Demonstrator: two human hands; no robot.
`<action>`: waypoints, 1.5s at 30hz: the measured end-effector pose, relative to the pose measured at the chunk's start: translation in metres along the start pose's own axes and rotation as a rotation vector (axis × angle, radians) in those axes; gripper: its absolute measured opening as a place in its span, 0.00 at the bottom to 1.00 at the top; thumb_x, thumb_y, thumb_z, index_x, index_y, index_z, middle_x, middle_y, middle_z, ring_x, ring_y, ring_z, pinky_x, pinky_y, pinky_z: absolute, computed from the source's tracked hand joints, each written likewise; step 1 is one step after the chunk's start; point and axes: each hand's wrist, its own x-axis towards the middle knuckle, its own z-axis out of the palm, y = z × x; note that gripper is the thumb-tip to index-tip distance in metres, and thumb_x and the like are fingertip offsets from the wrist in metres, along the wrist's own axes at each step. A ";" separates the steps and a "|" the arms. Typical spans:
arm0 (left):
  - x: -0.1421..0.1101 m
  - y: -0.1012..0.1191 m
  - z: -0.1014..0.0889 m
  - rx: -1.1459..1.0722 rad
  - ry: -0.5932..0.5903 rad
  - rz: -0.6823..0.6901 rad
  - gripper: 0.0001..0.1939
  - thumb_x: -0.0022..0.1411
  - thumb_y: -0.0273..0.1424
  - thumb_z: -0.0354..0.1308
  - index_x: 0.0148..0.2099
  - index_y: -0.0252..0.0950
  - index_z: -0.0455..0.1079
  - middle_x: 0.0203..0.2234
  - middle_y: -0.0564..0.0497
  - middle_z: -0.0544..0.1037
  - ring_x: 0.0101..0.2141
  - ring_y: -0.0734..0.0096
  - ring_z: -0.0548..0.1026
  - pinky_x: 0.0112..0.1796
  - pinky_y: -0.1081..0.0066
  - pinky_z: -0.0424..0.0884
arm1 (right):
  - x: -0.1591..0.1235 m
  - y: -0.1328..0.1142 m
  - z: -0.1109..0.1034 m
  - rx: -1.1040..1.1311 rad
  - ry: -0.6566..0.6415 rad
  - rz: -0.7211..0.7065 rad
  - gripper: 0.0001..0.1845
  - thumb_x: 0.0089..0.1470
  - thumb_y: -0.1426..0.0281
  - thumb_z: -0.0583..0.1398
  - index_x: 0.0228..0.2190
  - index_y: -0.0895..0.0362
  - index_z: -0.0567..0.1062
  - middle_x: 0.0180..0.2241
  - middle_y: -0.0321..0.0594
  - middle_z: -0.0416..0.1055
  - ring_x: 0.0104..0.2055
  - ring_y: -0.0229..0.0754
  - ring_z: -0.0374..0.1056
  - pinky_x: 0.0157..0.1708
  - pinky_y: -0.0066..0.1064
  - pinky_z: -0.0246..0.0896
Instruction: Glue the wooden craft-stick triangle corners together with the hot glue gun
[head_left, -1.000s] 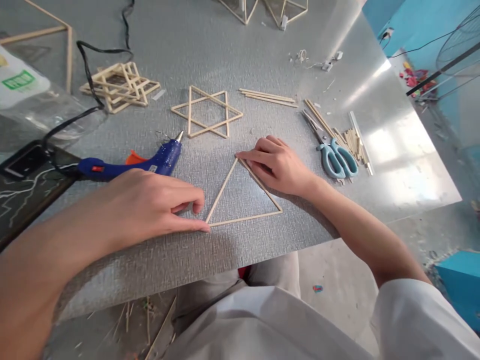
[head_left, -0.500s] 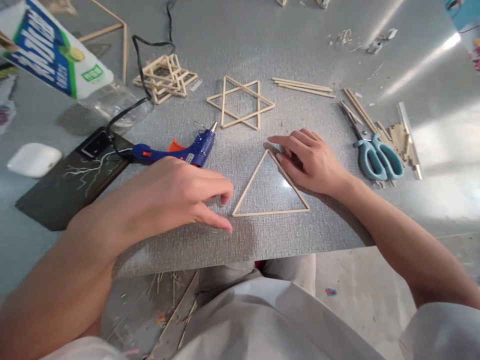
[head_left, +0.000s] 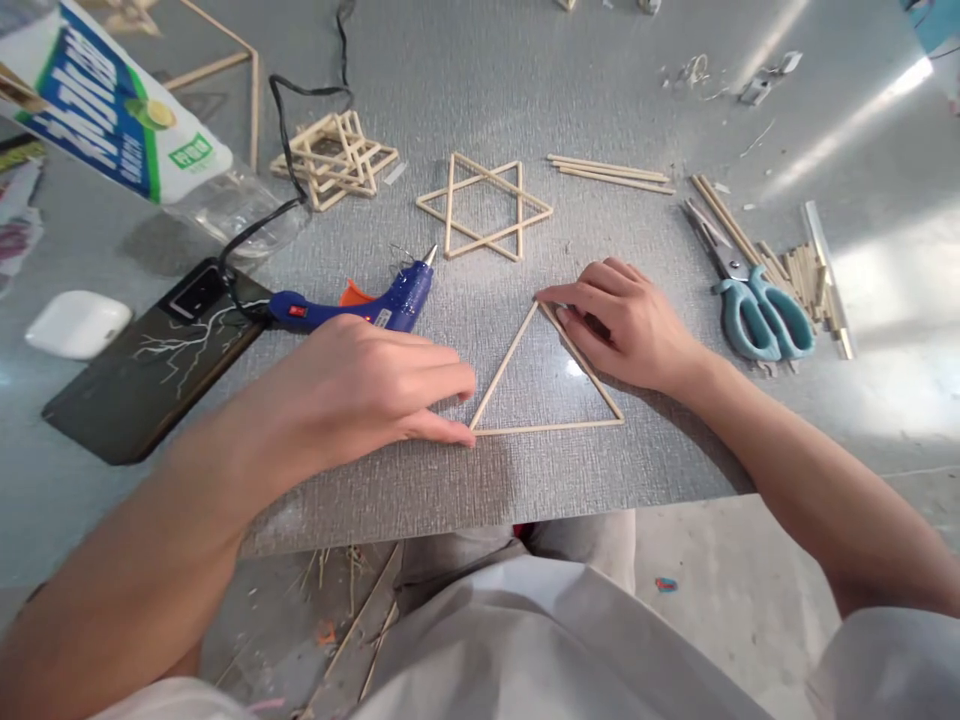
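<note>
Grip of the left hand (head_left: 375, 390) is spread, thumb at the left corner of a thin stick triangle (head_left: 547, 429); right hand (head_left: 634, 325) has index finger at the top corner, thumb by the right side, tips apart. Triangle lies flat on the grey, fine-textured worktop (head_left: 420, 495), near the front edge. Clear plastic bottle (head_left: 135, 110), blue-green-white label, upper left; contents can't be told. White rounded case (head_left: 79, 324), closed, beside dark phone (head_left: 150, 365). Blue glue gun (head_left: 401, 300), flat six-pointed wooden star (head_left: 487, 242) and layered star frame (head_left: 337, 165) beyond left hand. Blue-handled scissors (head_left: 761, 320) beside short sticks (head_left: 806, 275), right.
</note>
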 end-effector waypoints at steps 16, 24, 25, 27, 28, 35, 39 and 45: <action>-0.005 0.020 -0.012 0.283 0.255 0.226 0.10 0.79 0.34 0.63 0.40 0.42 0.77 0.25 0.56 0.73 0.28 0.66 0.70 0.29 0.61 0.61 | 0.001 0.000 0.000 0.008 0.015 -0.002 0.21 0.78 0.64 0.52 0.58 0.53 0.82 0.40 0.45 0.74 0.43 0.46 0.67 0.48 0.40 0.63; -0.010 0.017 -0.008 0.340 0.207 0.181 0.11 0.80 0.36 0.62 0.40 0.41 0.75 0.25 0.56 0.72 0.29 0.66 0.69 0.31 0.61 0.62 | 0.000 0.001 0.002 0.004 0.030 -0.012 0.21 0.78 0.65 0.52 0.58 0.53 0.82 0.40 0.45 0.74 0.43 0.45 0.68 0.48 0.40 0.62; -0.009 0.016 -0.009 0.318 0.205 0.180 0.12 0.81 0.37 0.62 0.40 0.41 0.75 0.25 0.56 0.71 0.28 0.66 0.69 0.31 0.61 0.62 | 0.000 0.001 0.002 0.003 0.029 -0.010 0.21 0.78 0.65 0.52 0.58 0.53 0.82 0.39 0.45 0.74 0.43 0.45 0.68 0.48 0.40 0.62; -0.008 0.012 -0.010 0.262 0.189 0.151 0.14 0.81 0.39 0.61 0.39 0.42 0.75 0.24 0.56 0.72 0.28 0.66 0.69 0.31 0.62 0.61 | 0.000 0.001 0.002 0.000 0.026 -0.007 0.21 0.78 0.65 0.52 0.58 0.52 0.82 0.39 0.45 0.74 0.43 0.45 0.68 0.48 0.40 0.62; -0.007 0.010 -0.010 0.236 0.190 0.125 0.15 0.81 0.40 0.61 0.38 0.42 0.74 0.24 0.56 0.72 0.27 0.66 0.70 0.31 0.62 0.60 | 0.000 0.001 0.001 -0.002 0.027 -0.008 0.21 0.78 0.65 0.52 0.58 0.52 0.82 0.39 0.45 0.74 0.42 0.45 0.68 0.48 0.40 0.62; -0.005 0.002 0.010 0.055 0.159 -0.030 0.27 0.81 0.52 0.59 0.32 0.41 0.67 0.22 0.56 0.71 0.26 0.69 0.69 0.30 0.64 0.52 | 0.000 0.001 0.001 -0.005 0.012 -0.003 0.21 0.78 0.65 0.52 0.59 0.52 0.82 0.39 0.45 0.74 0.43 0.46 0.68 0.48 0.40 0.62; -0.004 0.007 0.012 -0.077 0.086 -0.028 0.29 0.84 0.51 0.52 0.31 0.39 0.63 0.21 0.58 0.68 0.21 0.75 0.61 0.30 0.64 0.48 | 0.000 0.001 0.001 -0.003 -0.002 0.008 0.21 0.78 0.64 0.52 0.59 0.52 0.81 0.41 0.46 0.74 0.44 0.47 0.68 0.49 0.41 0.63; 0.000 0.012 0.010 -0.126 0.036 -0.048 0.33 0.86 0.54 0.44 0.31 0.39 0.63 0.20 0.59 0.67 0.20 0.77 0.61 0.28 0.65 0.47 | 0.000 0.001 0.002 -0.006 0.001 0.012 0.22 0.79 0.63 0.51 0.59 0.52 0.82 0.41 0.46 0.75 0.44 0.47 0.68 0.50 0.42 0.63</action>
